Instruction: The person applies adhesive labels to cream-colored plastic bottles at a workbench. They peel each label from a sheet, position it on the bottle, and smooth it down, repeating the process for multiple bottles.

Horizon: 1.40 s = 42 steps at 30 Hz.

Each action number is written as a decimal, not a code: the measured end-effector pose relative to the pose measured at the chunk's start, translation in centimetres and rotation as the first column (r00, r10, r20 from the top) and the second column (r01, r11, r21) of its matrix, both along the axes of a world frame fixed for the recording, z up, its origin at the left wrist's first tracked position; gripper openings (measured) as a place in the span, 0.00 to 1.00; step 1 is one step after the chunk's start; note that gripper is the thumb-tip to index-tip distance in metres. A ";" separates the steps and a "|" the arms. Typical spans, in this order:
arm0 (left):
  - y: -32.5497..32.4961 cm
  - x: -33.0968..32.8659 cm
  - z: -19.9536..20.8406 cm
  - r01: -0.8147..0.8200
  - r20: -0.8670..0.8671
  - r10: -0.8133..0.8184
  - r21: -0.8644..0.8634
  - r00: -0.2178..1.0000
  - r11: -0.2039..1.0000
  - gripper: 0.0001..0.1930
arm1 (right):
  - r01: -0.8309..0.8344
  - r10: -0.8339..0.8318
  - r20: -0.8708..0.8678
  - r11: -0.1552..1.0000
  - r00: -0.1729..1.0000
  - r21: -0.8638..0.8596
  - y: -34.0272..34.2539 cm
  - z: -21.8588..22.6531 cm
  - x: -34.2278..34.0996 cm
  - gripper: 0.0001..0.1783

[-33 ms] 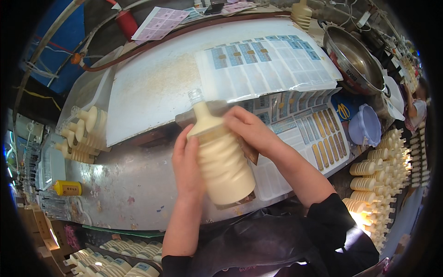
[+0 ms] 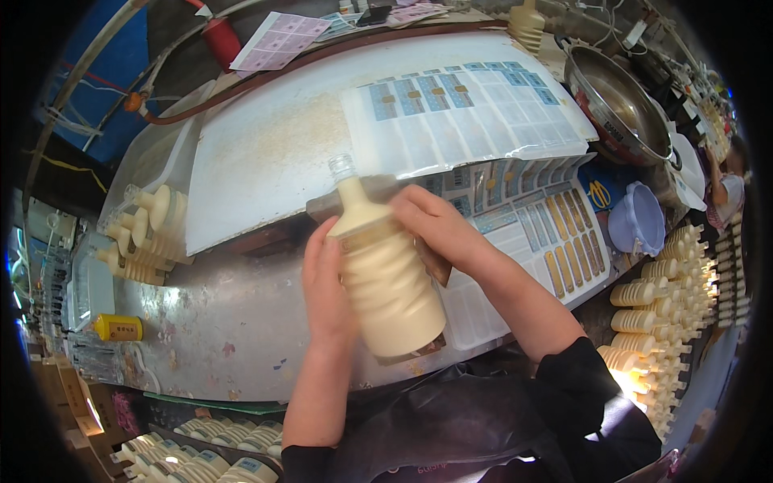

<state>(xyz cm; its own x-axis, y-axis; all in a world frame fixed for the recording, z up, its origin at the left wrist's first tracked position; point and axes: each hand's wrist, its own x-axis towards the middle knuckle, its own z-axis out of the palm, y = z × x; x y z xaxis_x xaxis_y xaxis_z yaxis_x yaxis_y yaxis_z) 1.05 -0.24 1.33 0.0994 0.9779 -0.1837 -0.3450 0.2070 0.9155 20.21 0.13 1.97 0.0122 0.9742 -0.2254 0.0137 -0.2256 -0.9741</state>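
A cream bottle with a wavy ribbed body and a clear threaded neck lies tilted in front of me, neck pointing away. My left hand rests along its left side, fingers pressed together against the bottle and slightly blurred. At the right shoulder of the bottle, my right hand grips with bent fingers, and its fingertips are partly hidden. A greyish translucent band runs round the shoulder between the hands. Behind the bottle shows a dark brownish piece, whose kind I cannot make out.
Sticker sheets lie on the white board, with more label sheets below. Several cream bottles stand at left near a yellow container. At right are a large metal pan, a lilac bucket and rows of bottles.
My left hand has shifted very slightly, its fingers lying a little differently against the bottle's side. The bottle and my right hand look nearly unmoved.
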 end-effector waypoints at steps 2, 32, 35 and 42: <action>0.3 -0.3 -0.4 0.023 -0.085 -0.016 0.079 0.996 0.997 0.19 | -0.012 0.010 0.174 1.000 0.985 0.011 0.0 0.7 -0.3 0.24; 1.1 1.0 -0.3 0.079 -0.465 0.004 0.158 0.886 0.984 0.18 | -0.031 0.040 -0.094 0.995 0.995 0.094 -0.3 -0.5 -0.1 0.21; 1.3 0.0 -1.7 0.069 -0.236 -0.051 0.071 0.971 0.995 0.24 | -0.040 0.043 -0.040 0.996 0.998 0.078 -0.4 0.2 0.4 0.21; -0.7 -0.7 -1.7 0.128 0.016 -0.129 0.034 0.992 0.991 0.35 | -0.007 -0.002 0.133 0.998 0.991 0.064 -0.8 1.1 -0.5 0.23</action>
<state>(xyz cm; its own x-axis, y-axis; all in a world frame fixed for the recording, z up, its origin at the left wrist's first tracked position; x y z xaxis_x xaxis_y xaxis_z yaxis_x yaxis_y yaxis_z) 0.35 -0.90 -0.37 0.2275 0.9624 -0.1487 -0.3341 0.2206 0.9164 19.71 -0.70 3.07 0.0351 0.9867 -0.1586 0.1442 -0.1620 -0.9762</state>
